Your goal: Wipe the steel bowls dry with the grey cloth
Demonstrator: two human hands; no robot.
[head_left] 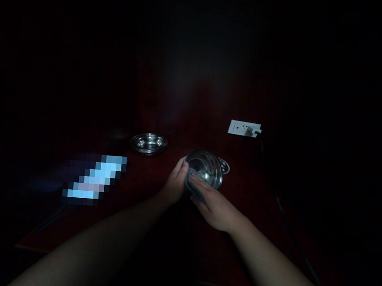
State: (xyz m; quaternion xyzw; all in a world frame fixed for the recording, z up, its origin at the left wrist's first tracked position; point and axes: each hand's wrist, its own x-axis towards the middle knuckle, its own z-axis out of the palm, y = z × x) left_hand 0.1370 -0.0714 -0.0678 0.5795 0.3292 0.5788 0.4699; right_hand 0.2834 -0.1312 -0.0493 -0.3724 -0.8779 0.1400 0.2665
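Note:
A shiny metal bowl is held tilted above the dark red table, its open side toward me. My left hand grips the bowl's left rim, with the thumb on the near side. A grey cloth hangs over the near rim and reaches into the bowl. Pressing that cloth against the inside is my right hand, its fingers partly hidden by the rim and the cloth.
Shallow metal dishes sit at the back left. Behind the bowl, a small round metal piece shows partly. A blurred lit screen lies left. The wall socket holds a plug; a cable runs along the right.

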